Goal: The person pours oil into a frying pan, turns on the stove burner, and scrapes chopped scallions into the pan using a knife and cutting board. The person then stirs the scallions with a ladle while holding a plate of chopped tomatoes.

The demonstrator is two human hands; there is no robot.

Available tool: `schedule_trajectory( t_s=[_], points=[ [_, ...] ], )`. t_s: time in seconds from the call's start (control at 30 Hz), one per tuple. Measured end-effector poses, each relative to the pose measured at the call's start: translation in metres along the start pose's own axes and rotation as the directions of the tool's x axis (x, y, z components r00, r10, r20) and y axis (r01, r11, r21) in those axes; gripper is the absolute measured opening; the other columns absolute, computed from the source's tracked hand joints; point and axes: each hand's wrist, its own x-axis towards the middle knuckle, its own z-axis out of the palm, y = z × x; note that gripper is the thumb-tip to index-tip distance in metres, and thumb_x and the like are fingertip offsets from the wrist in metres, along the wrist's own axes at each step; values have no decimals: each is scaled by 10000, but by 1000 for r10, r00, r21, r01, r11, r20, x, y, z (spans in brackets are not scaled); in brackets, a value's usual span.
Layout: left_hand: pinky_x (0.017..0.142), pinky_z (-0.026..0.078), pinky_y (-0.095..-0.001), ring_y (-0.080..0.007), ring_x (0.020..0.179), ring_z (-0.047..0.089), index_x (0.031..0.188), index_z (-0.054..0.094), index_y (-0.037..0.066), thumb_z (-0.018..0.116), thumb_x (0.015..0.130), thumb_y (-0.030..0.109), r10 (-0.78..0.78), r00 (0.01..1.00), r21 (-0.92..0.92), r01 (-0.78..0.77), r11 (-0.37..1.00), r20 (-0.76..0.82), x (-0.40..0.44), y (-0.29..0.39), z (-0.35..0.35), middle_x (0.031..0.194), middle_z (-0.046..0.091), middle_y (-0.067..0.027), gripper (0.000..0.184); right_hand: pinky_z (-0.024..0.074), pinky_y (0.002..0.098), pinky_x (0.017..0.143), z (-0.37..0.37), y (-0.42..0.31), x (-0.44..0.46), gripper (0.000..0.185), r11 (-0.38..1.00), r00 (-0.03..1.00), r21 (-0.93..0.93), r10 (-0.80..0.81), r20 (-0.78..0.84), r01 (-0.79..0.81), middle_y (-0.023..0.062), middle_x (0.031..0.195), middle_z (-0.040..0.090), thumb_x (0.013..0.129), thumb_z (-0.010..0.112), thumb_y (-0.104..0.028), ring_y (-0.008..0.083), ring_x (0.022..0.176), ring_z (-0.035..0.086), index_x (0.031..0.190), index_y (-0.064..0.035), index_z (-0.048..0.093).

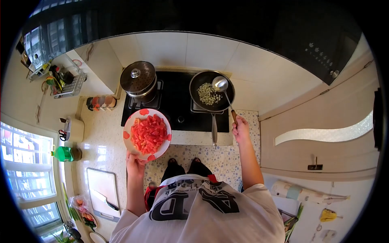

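My left hand [135,164] grips the lower left rim of a white plate [128,142] with red patterns, heaped with chopped red pieces [149,134] that look like tomato. It is held in front of the stove's left side. My right hand [241,128] is closed round the wooden handle of a metal ladle [220,84]. The ladle's bowl rests inside a dark frying pan [197,77] on the right burner, beside small pale chopped pieces [208,94]. The pan's handle [214,129] points toward me.
A lidded pot [138,81] stands on the left burner of the black stove [180,109]. Spice jars [101,102] and a knife holder [73,129] are on the left counter. Nearer me, a knife [106,200] lies on a cutting board [97,182]. The range hood [194,20] hangs above.
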Motion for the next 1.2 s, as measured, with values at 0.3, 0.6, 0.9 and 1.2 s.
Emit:
schedule_trajectory(
  t_s=[0.3,0.6,0.9,1.2],
  points=[
    [733,653,-402,-224,958,704,1422,424,65,470,889,49,-21,999,-50,23,998,42,4,-1,-7,1227,630,-122,535,321,254,403,-7,38,16,268,900,953,-340,-302,-32,274,11,653,547,1012,621,-285,87,448,419,1201,-96,606],
    [770,655,-425,-252,1006,713,1418,420,44,465,911,46,0,997,-70,6,998,83,3,-4,-10,1261,628,-148,509,540,467,693,-12,41,8,334,161,795,-908,-557,240,388,241,952,696,985,573,-228,401,785,681,1299,-113,596],
    [758,655,-412,-251,960,724,1417,420,37,473,924,54,10,998,-61,-6,998,55,-1,-4,-7,1240,639,-149,496,546,472,631,-20,63,20,343,-74,642,-900,-677,361,429,187,902,712,990,582,-262,387,728,685,1314,-152,558],
    [716,645,-344,-208,932,689,1375,462,56,475,845,83,12,1000,5,-12,1000,-13,-9,0,8,1162,638,-106,530,552,478,689,-22,76,15,370,-43,704,-924,-634,320,381,190,1057,703,989,585,-274,394,853,688,1333,-150,525]
  ],
)
